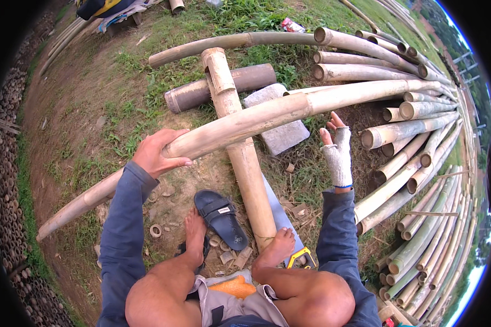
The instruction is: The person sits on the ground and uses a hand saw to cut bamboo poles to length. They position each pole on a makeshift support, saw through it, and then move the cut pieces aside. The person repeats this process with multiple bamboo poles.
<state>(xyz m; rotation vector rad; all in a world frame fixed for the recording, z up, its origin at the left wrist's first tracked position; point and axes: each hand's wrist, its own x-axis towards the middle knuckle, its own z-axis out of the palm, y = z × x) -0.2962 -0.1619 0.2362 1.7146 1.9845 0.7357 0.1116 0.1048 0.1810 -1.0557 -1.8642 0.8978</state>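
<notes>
My left hand [157, 152] is bare and wrapped over the pole [245, 126], thumb along the near side, fingers across the top and down the far side. My right hand [335, 152], in a white fingerless glove [339, 168], holds nothing: its fingers are parted and loosely curled just below the pole, and I can't tell whether a tip brushes it.

The pole crosses in front of me, from the ground at my left up towards the stack [414, 111] at my right, lying over the notched piece [245, 180]. I'd judge it stiff and hollow, light for its length but awkward, with far ends that would swing or roll at a small push. Its skin looks smooth, so a bare palm could slip; I'd take hold near a joint, one hand each side of the crossing, clear of any split edge.

The notched piece rests across a dark tube [253, 78], beside a grey block [283, 137]. Its near end sits by my right foot [277, 249], next to the saw [278, 204]. A loose sandal [219, 215] lies between that piece and my left foot [195, 229], with cut rings and chips scattered around.
</notes>
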